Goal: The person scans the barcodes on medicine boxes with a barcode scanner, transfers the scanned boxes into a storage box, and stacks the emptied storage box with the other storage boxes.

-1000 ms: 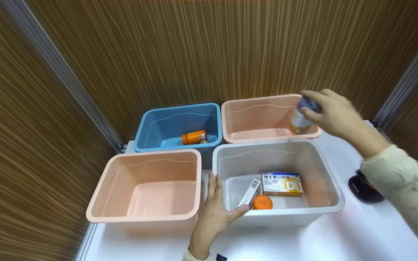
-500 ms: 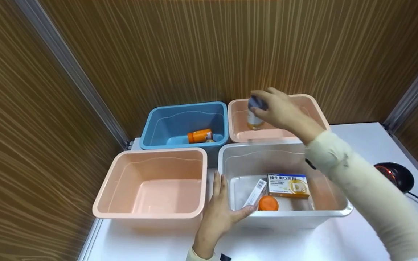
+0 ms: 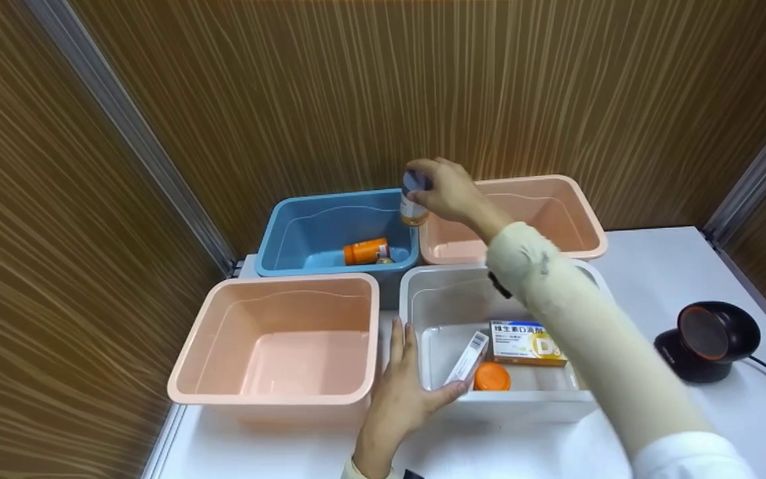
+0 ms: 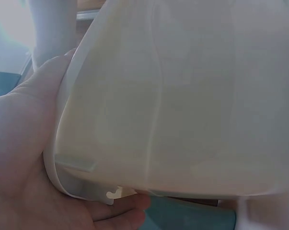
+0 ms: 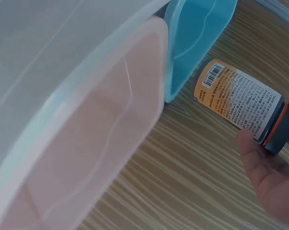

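Note:
My right hand grips a pill bottle by its dark cap, base down, over the meeting rims of the blue bin and the far peach bin. The right wrist view shows the bottle's orange-and-white label with small print and a barcode. My left hand rests at the near left corner of a white bin, fingers straight along its side and thumb on the front rim. Inside that bin lie a vitamin D box, a slim white box and an orange-capped container.
Lying in the blue bin is an orange bottle, with a small round item beside it. A second peach bin stands at the near left. On the right of the white table is a black device with a cord.
My right hand has carried the pill bottle left, from the far peach bin's right end to the blue bin's right rim. The left hand keeps its place on the white bin.

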Demonstrator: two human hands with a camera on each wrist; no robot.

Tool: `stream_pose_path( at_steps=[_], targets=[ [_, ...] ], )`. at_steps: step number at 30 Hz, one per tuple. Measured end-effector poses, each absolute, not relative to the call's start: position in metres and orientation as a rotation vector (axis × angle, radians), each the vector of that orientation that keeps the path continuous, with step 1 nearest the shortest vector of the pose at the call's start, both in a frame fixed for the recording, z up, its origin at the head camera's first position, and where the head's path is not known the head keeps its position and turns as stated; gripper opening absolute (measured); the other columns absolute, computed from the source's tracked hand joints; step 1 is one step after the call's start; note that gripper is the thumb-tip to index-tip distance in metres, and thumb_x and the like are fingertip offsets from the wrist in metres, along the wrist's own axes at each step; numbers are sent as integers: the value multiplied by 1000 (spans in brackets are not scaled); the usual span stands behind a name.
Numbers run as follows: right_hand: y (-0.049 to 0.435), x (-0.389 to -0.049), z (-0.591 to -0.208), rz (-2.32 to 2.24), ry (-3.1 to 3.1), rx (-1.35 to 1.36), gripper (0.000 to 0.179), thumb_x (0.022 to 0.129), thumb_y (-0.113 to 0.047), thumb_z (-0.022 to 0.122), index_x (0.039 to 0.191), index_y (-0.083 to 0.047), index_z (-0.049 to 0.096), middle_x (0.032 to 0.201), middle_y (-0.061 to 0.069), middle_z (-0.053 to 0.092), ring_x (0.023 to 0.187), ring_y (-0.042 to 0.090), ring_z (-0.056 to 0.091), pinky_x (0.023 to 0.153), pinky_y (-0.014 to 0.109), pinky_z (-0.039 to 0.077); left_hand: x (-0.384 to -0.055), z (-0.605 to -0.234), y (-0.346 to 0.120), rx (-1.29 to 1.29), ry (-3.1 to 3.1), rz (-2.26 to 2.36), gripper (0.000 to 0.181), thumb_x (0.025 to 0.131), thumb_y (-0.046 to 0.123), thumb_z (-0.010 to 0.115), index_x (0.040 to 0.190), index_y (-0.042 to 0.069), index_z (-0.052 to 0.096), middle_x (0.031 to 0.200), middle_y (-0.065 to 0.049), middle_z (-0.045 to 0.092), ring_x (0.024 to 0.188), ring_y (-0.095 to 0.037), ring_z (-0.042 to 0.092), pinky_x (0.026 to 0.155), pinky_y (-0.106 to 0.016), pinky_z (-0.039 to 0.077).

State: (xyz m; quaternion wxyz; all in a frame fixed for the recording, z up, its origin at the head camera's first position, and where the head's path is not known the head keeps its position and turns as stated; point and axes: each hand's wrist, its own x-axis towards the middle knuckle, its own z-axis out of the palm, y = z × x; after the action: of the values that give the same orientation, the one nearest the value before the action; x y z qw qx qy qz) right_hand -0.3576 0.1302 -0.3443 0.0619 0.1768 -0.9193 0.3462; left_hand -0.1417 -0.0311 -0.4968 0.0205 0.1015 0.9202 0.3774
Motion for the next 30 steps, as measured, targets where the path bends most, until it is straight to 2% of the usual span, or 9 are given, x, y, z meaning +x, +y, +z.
stream_pose_path(
  at_steps=[6, 10, 16, 23, 30],
  targets=[
    [117, -373, -367, 1279, -2756, 479, 53, 97, -9, 69, 147, -7, 52, 144, 17, 52, 131, 33, 51, 105, 45, 45, -141, -495, -29, 295, 2859, 1149, 128, 71, 78, 72, 161, 3, 21, 169, -11, 0, 138, -41, 42, 103, -51, 45],
    [114, -379, -380, 1326, -2759, 443, 53, 96, -6, 68, 146, -7, 52, 144, 17, 54, 130, 33, 52, 105, 45, 45, -139, -494, -25, 314, 2869, 1127, 127, 71, 77, 73, 161, 3, 21, 169, -11, 0, 137, -41, 43, 103, -50, 46],
    [106, -385, -393, 1186, -2861, 424, 52, 97, -4, 66, 147, -6, 51, 139, 19, 53, 124, 32, 52, 103, 43, 47, -134, -494, -22, 337, 2870, 1121, 127, 71, 76, 75, 161, 4, 21, 169, -11, 0, 138, -40, 42, 103, -48, 46],
    [97, -389, -401, 945, -2989, 463, 52, 97, -8, 64, 147, -3, 50, 133, 20, 57, 120, 32, 53, 105, 44, 45, -131, -494, -22, 343, 2877, 1120, 129, 69, 80, 71, 161, 5, 21, 169, -9, -1, 137, -40, 43, 100, -47, 48],
    [95, -399, -409, 788, -3018, 474, 47, 97, -10, 64, 142, -3, 53, 124, 18, 59, 117, 31, 52, 104, 43, 43, -131, -496, -22, 379, 2880, 1169, 129, 70, 78, 73, 160, 2, 21, 169, -10, 2, 137, -41, 43, 103, -49, 46]
  ],
)
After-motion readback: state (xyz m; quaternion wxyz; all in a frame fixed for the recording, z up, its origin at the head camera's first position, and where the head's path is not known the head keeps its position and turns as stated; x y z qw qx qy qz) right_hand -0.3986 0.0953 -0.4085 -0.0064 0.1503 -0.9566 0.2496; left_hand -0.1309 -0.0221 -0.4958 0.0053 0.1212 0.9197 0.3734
